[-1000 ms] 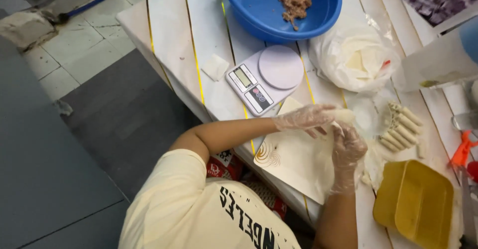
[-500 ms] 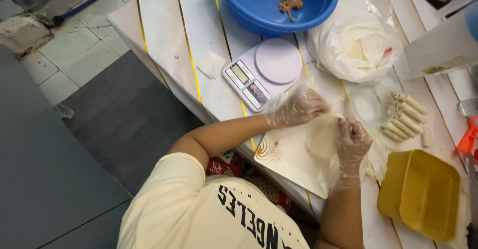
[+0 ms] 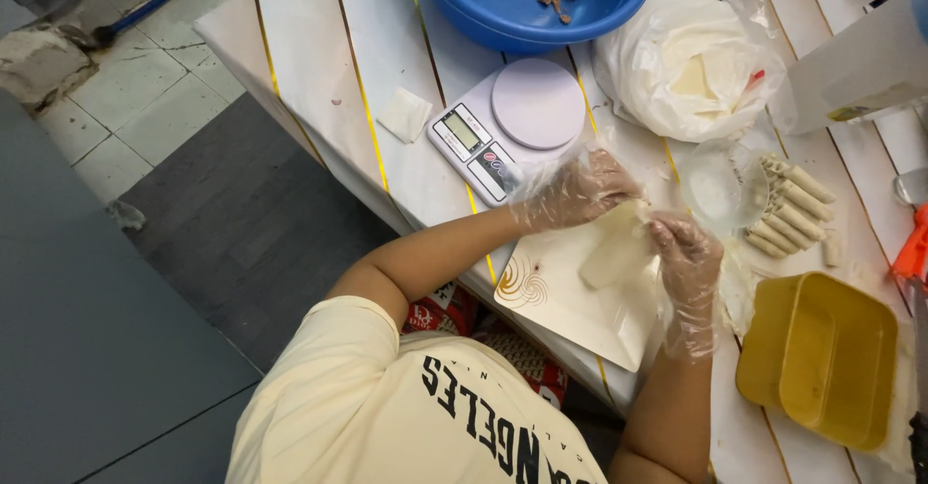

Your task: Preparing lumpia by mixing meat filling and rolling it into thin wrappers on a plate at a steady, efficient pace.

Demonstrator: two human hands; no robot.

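Both my hands wear clear plastic gloves. My left hand (image 3: 578, 190) reaches in from the left and pinches the upper end of a pale dough wrapper roll (image 3: 611, 254). From below, my right hand (image 3: 688, 260) grips the roll's right side. The roll lies tilted on a cream square plate (image 3: 556, 300) at the table's near edge. Just behind my left hand stands a white digital kitchen scale (image 3: 512, 121).
A blue bowl (image 3: 483, 5) with brown minced filling sits at the back. A plastic bag of wrappers (image 3: 691, 68), a small clear bowl (image 3: 723, 189), several finished rolls (image 3: 791, 208) and a yellow container (image 3: 822, 358) lie to the right. A white-and-yellow striped table (image 3: 319, 68) holds everything.
The wrapper lay flatter under my spread hands half a second ago; now it is folded into a roll and my hands have closed in on its ends.
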